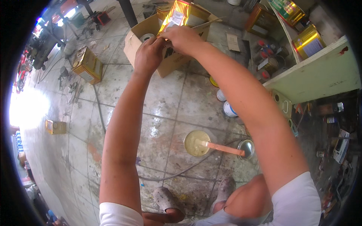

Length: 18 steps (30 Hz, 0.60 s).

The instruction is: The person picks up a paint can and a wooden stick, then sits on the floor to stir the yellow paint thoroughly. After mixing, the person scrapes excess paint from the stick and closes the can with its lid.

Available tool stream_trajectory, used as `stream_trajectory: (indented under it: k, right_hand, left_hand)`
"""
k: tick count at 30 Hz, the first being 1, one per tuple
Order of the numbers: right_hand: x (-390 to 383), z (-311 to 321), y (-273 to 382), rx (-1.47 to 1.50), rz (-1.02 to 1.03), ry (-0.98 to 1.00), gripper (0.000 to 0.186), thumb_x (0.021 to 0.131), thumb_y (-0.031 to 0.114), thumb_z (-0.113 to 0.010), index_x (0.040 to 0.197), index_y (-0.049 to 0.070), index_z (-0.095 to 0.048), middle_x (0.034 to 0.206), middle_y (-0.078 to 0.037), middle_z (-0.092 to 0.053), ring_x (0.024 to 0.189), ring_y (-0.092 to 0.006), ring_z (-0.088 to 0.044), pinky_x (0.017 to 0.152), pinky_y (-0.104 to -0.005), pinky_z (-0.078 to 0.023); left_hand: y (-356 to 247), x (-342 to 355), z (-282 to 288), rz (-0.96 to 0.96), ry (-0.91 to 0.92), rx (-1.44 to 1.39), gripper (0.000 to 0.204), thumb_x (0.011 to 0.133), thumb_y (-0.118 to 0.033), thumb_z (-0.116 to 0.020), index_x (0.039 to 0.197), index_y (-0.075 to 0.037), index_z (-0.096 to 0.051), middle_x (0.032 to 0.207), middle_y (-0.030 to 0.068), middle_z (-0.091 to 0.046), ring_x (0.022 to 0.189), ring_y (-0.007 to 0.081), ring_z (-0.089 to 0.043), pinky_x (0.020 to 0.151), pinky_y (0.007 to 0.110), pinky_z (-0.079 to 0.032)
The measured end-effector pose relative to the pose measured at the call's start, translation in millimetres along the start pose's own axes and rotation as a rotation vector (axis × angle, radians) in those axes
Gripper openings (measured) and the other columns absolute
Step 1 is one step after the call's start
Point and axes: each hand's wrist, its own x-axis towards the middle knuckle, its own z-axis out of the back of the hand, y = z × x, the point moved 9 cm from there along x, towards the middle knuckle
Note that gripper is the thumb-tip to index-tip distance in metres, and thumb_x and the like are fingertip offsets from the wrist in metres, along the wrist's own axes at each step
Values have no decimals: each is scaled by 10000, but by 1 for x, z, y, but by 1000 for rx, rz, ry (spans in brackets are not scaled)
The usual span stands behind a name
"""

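Note:
Both my arms reach far forward to an open cardboard box (173, 66) on the floor. A shiny gold tin (175, 17) with a pale label rises tilted at the box. My right hand (183, 39) is closed at its near lower corner. My left hand (150, 54) is closed right beside it, the fingertips of both meeting. What lies between the left fingers is hidden. A round grey-rimmed thing (147, 37) shows inside the box, behind my left hand. Nearer me, an open can of cream-coloured paint (197, 148) stands on the floor, with an orange-handled stirrer (224, 148) across its rim.
An open round tin (246, 149) sits under the stirrer's handle end. Square gold tins (87, 66) stand at the left. A pale green shelf (316, 75) with gold cans (309, 41) is at the right, paint cans (229, 109) near it. A hose (169, 177) crosses the tiled floor.

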Motion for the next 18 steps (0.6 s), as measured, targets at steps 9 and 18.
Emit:
stream_trajectory:
  k: [9, 18]
  right_hand:
    - [-2, -14, -2, 58, -24, -268, 121, 839, 179, -667, 869, 97, -750, 822, -157, -706, 880, -354, -680, 794, -480, -532]
    - [-37, -38, 20, 89, -103, -280, 153, 863, 169, -586, 843, 116, -728, 902, -107, -733, 921, -336, -678, 812, -498, -520]
  left_hand:
    - [87, -3, -15, 663, -148, -99, 248, 892, -294, -736, 1005, -81, -792, 917, 161, -752, 846, 336, -718, 807, 399, -550]
    - [143, -96, -11, 1151, 366, 685, 303, 975, -282, -604, 1125, -56, -739, 1193, 126, -722, 996, 246, -723, 740, 396, -567]
